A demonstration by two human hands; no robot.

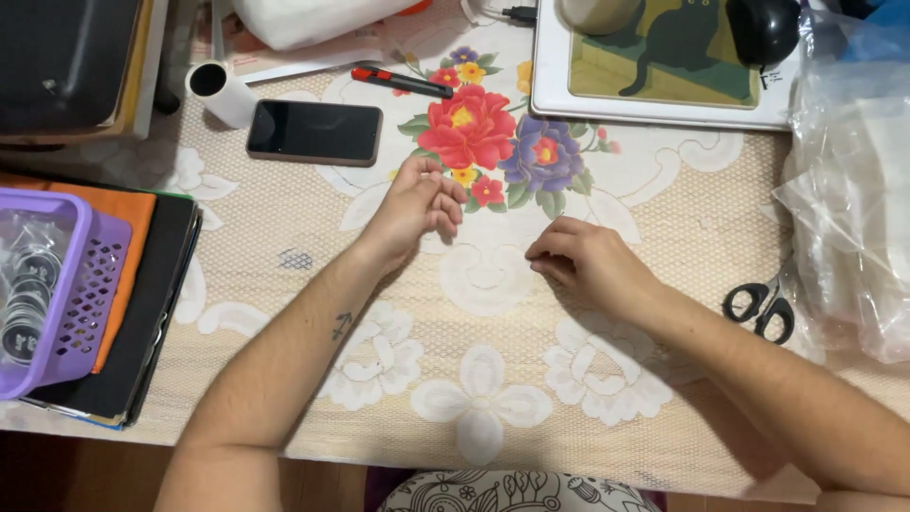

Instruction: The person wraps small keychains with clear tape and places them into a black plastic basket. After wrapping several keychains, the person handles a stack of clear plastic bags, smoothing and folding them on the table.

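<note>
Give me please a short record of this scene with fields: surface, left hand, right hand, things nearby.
surface: lace tablecloth with printed flowers
left hand: fingers curled, resting on the cloth, holding nothing visible
right hand: fingertips pinched together on the cloth; anything held is too small to tell
nearby: dark phone, black scissors, purple basket, red and black cutter

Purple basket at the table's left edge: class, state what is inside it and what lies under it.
Inside the purple basket, a clear bag of round black-and-white discs. Under it, orange and black sheets; their covered parts are hidden.
</note>
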